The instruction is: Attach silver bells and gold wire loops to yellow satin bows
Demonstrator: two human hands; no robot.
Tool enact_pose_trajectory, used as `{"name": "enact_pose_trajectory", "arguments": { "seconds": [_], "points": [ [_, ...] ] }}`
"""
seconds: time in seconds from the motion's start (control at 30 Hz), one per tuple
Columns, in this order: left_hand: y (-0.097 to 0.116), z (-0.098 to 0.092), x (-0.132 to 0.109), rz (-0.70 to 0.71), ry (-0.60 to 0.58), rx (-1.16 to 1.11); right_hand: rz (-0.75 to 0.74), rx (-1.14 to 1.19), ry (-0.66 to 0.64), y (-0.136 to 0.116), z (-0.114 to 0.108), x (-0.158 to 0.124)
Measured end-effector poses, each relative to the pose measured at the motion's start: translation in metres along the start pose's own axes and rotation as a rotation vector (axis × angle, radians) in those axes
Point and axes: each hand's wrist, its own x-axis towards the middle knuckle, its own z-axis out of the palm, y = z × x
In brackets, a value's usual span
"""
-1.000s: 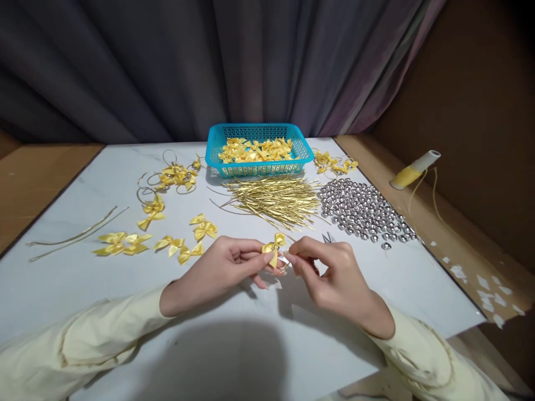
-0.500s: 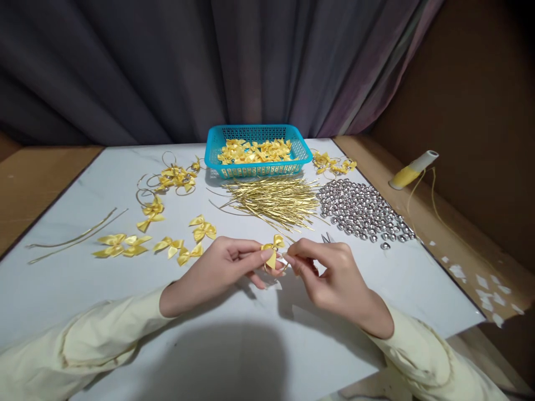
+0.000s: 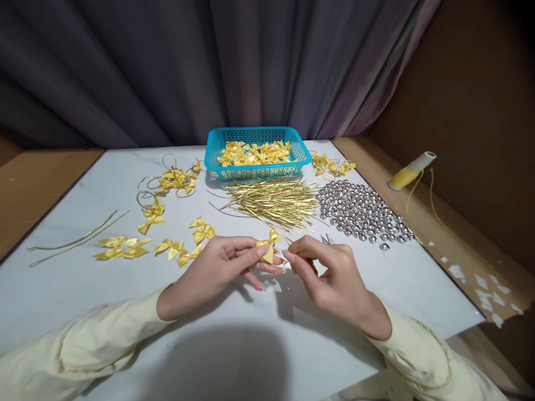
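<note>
My left hand (image 3: 234, 257) pinches a yellow satin ribbon bow (image 3: 268, 253) between thumb and fingers above the table. A small shiny bead sits at the bow's knot. From the bow a thin gold cord (image 3: 286, 238) curves toward my right hand (image 3: 321, 267), whose thumb and forefinger are closed on it. Left of my hands lie several loose bows (image 3: 169, 247). Beyond the fingers is a heap of gold cord pieces (image 3: 273, 203), and to its right a spread of silver beads (image 3: 359, 209).
A blue plastic basket (image 3: 258, 170) of bows stands at the back. Bows with cord loops (image 3: 175, 179) lie to its left, others (image 3: 332, 165) to its right. Two cords (image 3: 79, 240) rest at left. A thread spool (image 3: 412, 170) and paper scraps (image 3: 480, 281) are on the right ledge.
The bow and my left hand have shifted very slightly left. The right hand still pinches the cord, which now shows more above its fingertips. The view has tilted a little.
</note>
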Motion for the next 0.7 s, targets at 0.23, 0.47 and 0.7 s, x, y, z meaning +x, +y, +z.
{"name": "enact_pose_trajectory", "arguments": {
  "seconds": [0.23, 0.47, 0.7],
  "points": [
    [0.0013, 0.0009, -0.0017, 0.005, -0.023, 0.01, -0.013, 0.022, -0.02, 0.0023, 0.0022, -0.0004],
    [0.0008, 0.0002, -0.0011, 0.001, -0.039, 0.032, -0.049, 0.007, -0.028, 0.0022, 0.0006, 0.0004],
    [0.0004, 0.0001, -0.003, -0.004, -0.047, 0.06, -0.053, -0.004, -0.029, 0.0018, 0.0004, -0.0002]
  ]
}}
